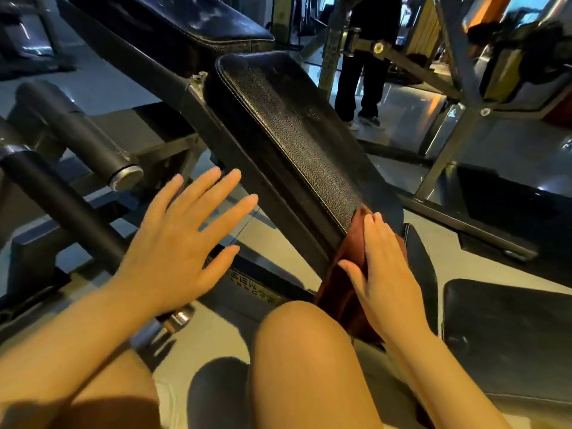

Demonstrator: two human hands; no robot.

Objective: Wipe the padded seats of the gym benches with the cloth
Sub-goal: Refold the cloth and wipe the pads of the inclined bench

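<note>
A black padded seat (291, 134) with white stitching slants across the middle of the head view. A reddish-brown cloth (343, 283) drapes over its near lower end. My right hand (383, 270) lies flat on the cloth with straight fingers, pressing it against the pad's edge. My left hand (185, 239) hovers to the left of the seat, fingers spread and straight, holding nothing. A second black pad (198, 17) sits higher up along the same frame.
Black foam rollers (77, 134) and the metal frame stand at the left. Another black pad (507, 335) lies at the lower right. A person's legs (359, 85) stand behind the bench. My knees fill the bottom. A grey rack frame (452, 144) rises at the right.
</note>
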